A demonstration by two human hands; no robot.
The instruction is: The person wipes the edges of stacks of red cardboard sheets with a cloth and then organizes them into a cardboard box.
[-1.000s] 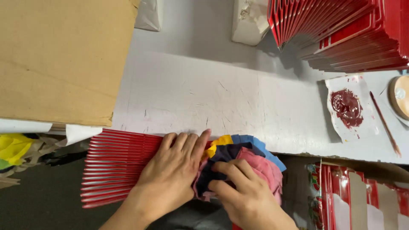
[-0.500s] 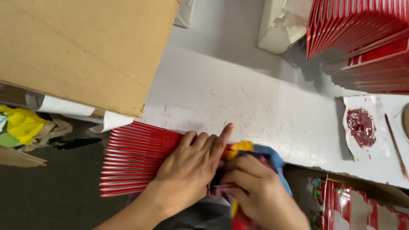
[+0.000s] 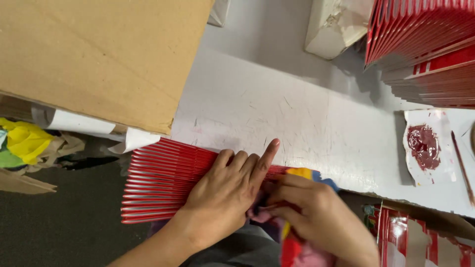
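Observation:
A fanned row of thin red sheets point(image 3: 158, 180) lies at the near edge of the white table point(image 3: 277, 109), overhanging it. My left hand point(image 3: 225, 190) presses flat on the right part of that row, index finger raised toward the table. My right hand point(image 3: 316, 217) is closed on a multicoloured cloth point(image 3: 297, 247) with yellow, blue, pink and red patches, held against the right end of the row next to my left hand. Most of the cloth is hidden under my hands.
A large brown cardboard sheet point(image 3: 99, 54) covers the upper left. Stacks of red sheets point(image 3: 425, 44) stand at the back right beside a white block point(image 3: 331, 27). A white dish with dark red paste point(image 3: 428, 146) and a thin stick point(image 3: 462, 165) sit at the right edge.
The view has drifted, so everything sits further right and lower in the frame. My right hand has bunched the cloth tighter against the red sheets. My left hand stays pressed on the row.

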